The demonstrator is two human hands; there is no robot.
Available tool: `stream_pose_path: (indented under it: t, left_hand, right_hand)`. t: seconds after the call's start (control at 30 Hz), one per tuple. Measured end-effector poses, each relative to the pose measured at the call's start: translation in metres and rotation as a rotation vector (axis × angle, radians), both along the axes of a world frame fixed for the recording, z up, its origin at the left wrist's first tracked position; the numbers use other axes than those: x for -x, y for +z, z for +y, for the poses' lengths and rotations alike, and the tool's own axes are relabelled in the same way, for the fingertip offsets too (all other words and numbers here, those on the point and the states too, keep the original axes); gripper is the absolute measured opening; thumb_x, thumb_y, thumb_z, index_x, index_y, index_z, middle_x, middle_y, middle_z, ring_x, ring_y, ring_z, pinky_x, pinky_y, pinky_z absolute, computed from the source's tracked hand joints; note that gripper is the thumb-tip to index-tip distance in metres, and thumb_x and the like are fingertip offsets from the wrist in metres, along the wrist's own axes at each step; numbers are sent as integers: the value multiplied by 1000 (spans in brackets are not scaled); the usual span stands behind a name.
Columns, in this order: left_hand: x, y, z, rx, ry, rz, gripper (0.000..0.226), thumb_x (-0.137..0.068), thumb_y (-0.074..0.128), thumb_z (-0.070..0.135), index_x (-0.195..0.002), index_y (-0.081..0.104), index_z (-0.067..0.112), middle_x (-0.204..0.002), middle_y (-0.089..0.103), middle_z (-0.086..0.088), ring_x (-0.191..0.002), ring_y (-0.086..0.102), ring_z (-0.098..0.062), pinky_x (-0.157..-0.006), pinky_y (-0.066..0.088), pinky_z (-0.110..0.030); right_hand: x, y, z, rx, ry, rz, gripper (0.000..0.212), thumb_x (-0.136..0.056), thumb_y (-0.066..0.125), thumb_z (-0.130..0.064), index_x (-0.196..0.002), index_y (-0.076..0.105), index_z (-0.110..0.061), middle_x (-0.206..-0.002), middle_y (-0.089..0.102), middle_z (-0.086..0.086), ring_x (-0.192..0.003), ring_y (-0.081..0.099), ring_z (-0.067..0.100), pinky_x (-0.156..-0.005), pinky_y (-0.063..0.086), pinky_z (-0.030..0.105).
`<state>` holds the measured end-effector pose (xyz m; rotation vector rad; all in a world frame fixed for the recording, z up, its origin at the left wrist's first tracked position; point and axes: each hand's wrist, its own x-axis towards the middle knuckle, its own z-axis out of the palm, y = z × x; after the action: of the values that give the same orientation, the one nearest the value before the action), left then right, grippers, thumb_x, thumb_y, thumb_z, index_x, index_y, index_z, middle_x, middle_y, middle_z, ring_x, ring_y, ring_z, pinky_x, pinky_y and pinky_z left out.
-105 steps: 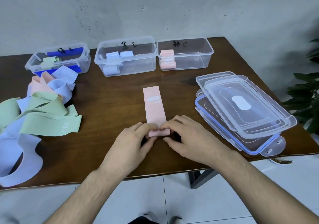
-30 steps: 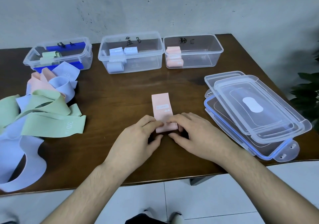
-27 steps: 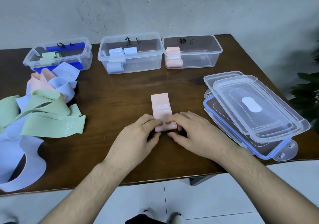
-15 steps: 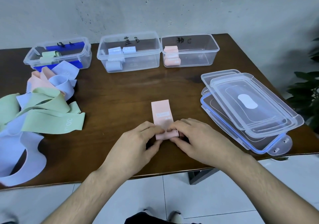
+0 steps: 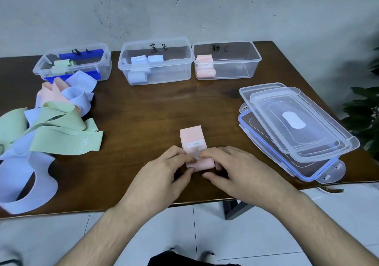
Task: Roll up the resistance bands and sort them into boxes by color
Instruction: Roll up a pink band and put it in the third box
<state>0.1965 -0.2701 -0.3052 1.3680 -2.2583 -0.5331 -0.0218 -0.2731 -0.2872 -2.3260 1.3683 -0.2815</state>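
Rolling is under way on a pink band lying near the front edge of the table, at about six o'clock on its top. Its near end is wound into a tight roll under the fingers; a short flat tail with a white label runs off toward twelve o'clock. The left hand and the right hand sit close together, each pinching one end of the roll between thumb and fingertips.

Judging by that short tail, this band is nearly finished and needs only a few more turns before it goes into a box.

At twelve to one o'clock stands the pink box, with pink rolls stacked at its left end and most of its floor bare. Just left of it, the blue box holds a few pale blue rolls. At ten o'clock the green box has at least one green roll inside.

Plenty is left: at nine o'clock a loose pile of bands, green, pale blue and pink, lies tangled and unrolled. At three o'clock a stack of lids waits unused, so the boxes are all open.
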Motion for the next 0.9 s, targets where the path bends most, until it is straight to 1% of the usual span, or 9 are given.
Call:
stream_pose_path:
  t: [0.1, 0.17, 0.27, 0.37, 0.47, 0.57, 0.67, 0.8, 0.9]
  left_hand:
    - [2, 1, 1, 12, 12, 12, 24, -95, 58, 35, -118, 65, 31, -113, 52, 23, -82, 60, -8, -67, 53, -33]
    - [3, 2, 3, 46, 14, 19, 25, -93, 61, 34, -118, 64, 30, -114, 52, 22, -78, 55, 1, -62, 51, -23]
    - [3, 2, 6, 61, 7, 9, 28, -88, 71, 28, -115, 65, 29, -114, 53, 20, -75, 47, 12, -58, 38, -7]
    - [4, -1, 4, 77, -1, 2, 27, -85, 75, 20, -110, 68, 26, -111, 58, 17, -78, 45, 18, -62, 34, -1]
    - [3, -2, -1, 88, 11, 33, 26, -86, 74, 18, -111, 70, 26, -111, 61, 19, -80, 46, 19, -65, 40, -4]
    - [0, -2, -6, 68, 19, 25, 25, -91, 69, 24, -115, 69, 29, -116, 60, 22, -82, 54, 6, -66, 52, -18]
    - [-1, -2, -9, 55, 18, 7, 26, -93, 61, 33, -118, 68, 31, -118, 58, 23, -85, 62, -5, -67, 56, -26]
    - [0, -1, -7, 81, 30, 7, 28, -92, 59, 35, -119, 65, 31, -118, 52, 24, -73, 55, -4, -58, 48, -15]
    - [2, 0, -6, 80, 42, 13, 26, -90, 66, 29, -115, 65, 31, -115, 53, 23, -74, 50, 7, -58, 40, -5]
  right_hand:
    - [-1, -2, -2, 24, -3, -2, 30, -100, 53, -38, -129, 49, -39, -107, 55, -18, -102, 48, 3, -81, 43, 18]
    - [-1, -3, -5, 33, -16, -32, 24, -101, 52, -37, -125, 53, -38, -108, 61, -14, -104, 52, 5, -83, 45, 19]
    - [-2, -3, -7, 11, -29, -35, 23, -102, 50, -38, -125, 54, -37, -111, 61, -15, -106, 51, 3, -86, 44, 17]
    - [-2, -2, -8, -13, -37, -27, 26, -103, 48, -38, -129, 53, -37, -115, 60, -16, -108, 50, 2, -88, 45, 18]
    - [-2, -1, -9, -8, -40, -24, 30, -102, 48, -40, -132, 52, -38, -112, 59, -17, -105, 49, 1, -87, 45, 16]
    - [-3, -2, -12, 14, -26, -10, 39, -100, 52, -41, -138, 45, -41, -112, 56, -21, -101, 45, -2, -85, 42, 14]
    - [-3, -4, -15, 28, -12, 1, 34, -100, 53, -39, -133, 46, -41, -104, 49, -23, -97, 42, -1, -81, 40, 15]
    - [-3, -4, -20, 22, -26, -38, 24, -101, 52, -38, -125, 54, -37, -111, 61, -14, -105, 51, 3, -88, 49, 25]
    - [-3, -3, -24, -10, -40, -40, 24, -102, 50, -40, -125, 55, -36, -115, 61, -14, -110, 52, 4, -92, 50, 27]
